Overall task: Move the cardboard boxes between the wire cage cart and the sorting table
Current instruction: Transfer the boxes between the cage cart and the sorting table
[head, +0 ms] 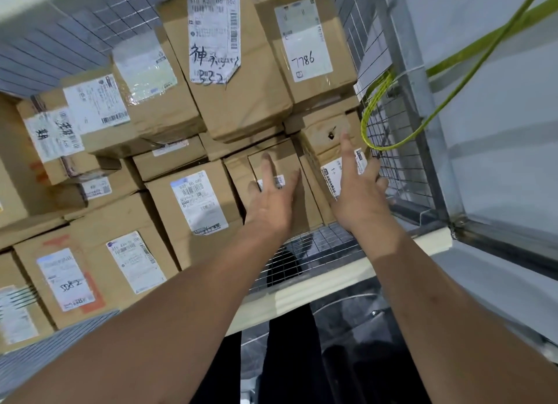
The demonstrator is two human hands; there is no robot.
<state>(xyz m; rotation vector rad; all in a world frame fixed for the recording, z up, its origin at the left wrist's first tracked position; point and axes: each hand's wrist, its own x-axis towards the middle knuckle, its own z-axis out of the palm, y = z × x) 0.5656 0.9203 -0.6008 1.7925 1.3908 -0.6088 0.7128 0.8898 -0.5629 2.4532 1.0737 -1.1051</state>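
— Cardboard boxes [193,204], where?
— Stacked inside the wire cage cart [398,162], labels facing out.
— Hands?
— Both reach in with fingers straight and spread, gripping nothing. Left hand [268,198] is over a small box [287,159] low in the stack. Right hand [356,192] is over the labelled box [320,132] just beside it, next to the mesh wall. Contact: cannot tell.
— Anything else?
— Green strap [453,59] looped at that mesh wall.
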